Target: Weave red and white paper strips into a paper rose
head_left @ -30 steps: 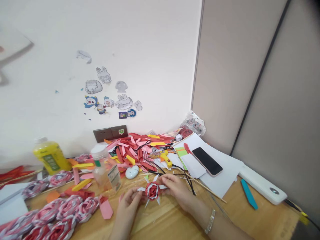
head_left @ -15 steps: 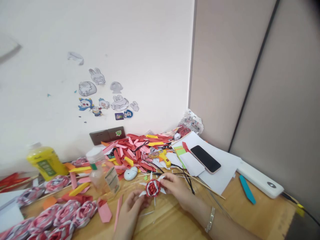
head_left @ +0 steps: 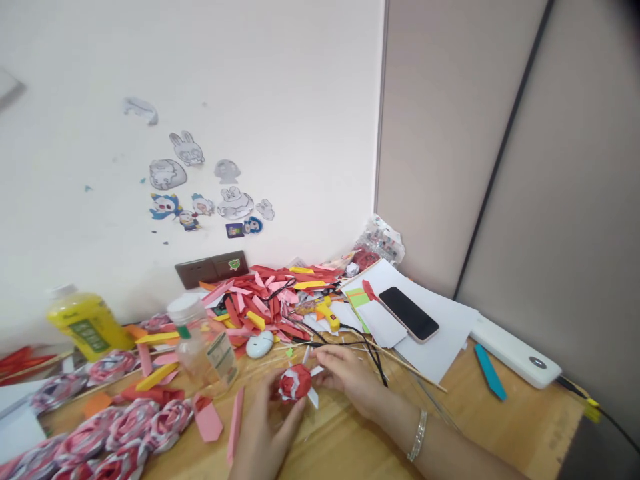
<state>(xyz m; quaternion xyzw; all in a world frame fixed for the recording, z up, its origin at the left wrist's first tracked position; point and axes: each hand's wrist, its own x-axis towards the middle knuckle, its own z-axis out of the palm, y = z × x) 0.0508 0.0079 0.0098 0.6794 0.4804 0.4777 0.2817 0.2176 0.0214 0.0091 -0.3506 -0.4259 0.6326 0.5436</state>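
A red and white paper rose point(head_left: 295, 383) is held just above the wooden table, tilted so that its side shows. White paper strips stick out from its right edge. My left hand point(head_left: 270, 417) is closed round the rose from the left, thumb at the front. With thumb and fingers together, my right hand point(head_left: 343, 373) pinches a white strip at the rose's right side. Pink folded paper strips point(head_left: 235, 427) lie left of my left hand. Several finished pink, red and white paper roses point(head_left: 127, 423) lie at the lower left.
A heap of red, pink and yellow paper strips point(head_left: 265, 293) lies along the wall. Nearby are a yellow glue gun point(head_left: 327, 315), a white earbud case point(head_left: 259, 345), a clear bottle point(head_left: 193, 343) and a yellow bottle point(head_left: 87, 323). Rightward are a phone point(head_left: 409, 313) and a white power bank point(head_left: 520, 353).
The rose has turned from facing upward to showing its side and shifted slightly left. My left hand has wrapped further round it; my right fingers have stayed close to its right edge.
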